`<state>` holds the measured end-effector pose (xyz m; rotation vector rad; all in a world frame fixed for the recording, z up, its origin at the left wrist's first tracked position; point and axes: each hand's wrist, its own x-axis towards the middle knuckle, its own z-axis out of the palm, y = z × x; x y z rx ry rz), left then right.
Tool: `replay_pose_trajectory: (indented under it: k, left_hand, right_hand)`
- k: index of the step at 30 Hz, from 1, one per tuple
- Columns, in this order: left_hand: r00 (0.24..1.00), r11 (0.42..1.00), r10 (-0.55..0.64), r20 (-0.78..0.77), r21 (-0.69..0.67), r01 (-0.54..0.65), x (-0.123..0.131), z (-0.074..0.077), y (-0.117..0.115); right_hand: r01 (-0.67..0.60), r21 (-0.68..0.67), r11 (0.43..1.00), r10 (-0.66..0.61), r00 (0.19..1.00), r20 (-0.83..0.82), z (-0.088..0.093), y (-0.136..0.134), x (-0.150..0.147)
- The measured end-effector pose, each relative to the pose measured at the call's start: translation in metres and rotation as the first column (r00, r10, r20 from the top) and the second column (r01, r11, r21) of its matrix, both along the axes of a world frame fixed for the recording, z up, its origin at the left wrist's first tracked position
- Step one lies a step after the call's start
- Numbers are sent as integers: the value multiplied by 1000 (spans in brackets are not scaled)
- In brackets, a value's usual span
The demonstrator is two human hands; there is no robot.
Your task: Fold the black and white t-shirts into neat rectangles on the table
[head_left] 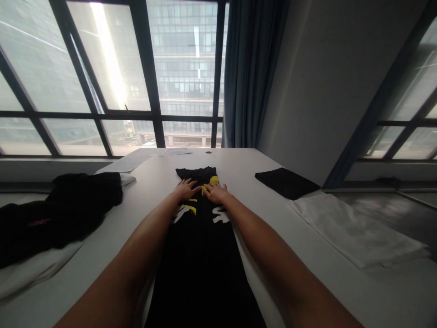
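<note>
A black garment point(205, 255) with yellow and white print lies lengthwise down the middle of the white table point(235, 159), its near end running out of the bottom of the view. My left hand point(186, 188) rests flat on the upper part of the cloth, fingers spread. Beside it, my right hand point(216, 192) lies on the same cloth near a yellow patch, its fingers also stretched out. The two hands are close together, thumbs pointing inward. Part of the print is covered by my hands and forearms.
Black clothes point(85, 196) lie heaped at the left over white cloth point(44, 269). On the right are a folded black cloth point(287, 182) and a white cloth point(355, 228). Paper sheets point(133, 159) lie at the far left. Behind the table are windows and a blue curtain point(251, 73).
</note>
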<state>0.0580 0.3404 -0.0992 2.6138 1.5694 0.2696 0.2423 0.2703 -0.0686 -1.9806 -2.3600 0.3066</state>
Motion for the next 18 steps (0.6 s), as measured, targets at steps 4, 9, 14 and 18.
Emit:
replay_pose_trajectory:
  k: [4, 9, 14, 18]
  left_hand:
    - [991, 990, 134, 30, -51, -132, -9, 13, -23]
    - [996, 993, 89, -10, -80, -90, -22, 26, -85]
    - [994, 989, -95, -57, -119, 88, -27, 21, -167]
    - [985, 978, -164, -50, -143, 155, -34, 16, -229]
  right_hand:
    - [-22, 44, 999, 23, 999, -25, 1, -19, -1]
    - [-88, 2, 996, 88, 996, 8, 6, -70, -5]
    - [-112, -34, 993, 113, 993, 30, 5, -132, -9]
    - [-146, -36, 989, 147, 989, 17, 8, -184, -9]
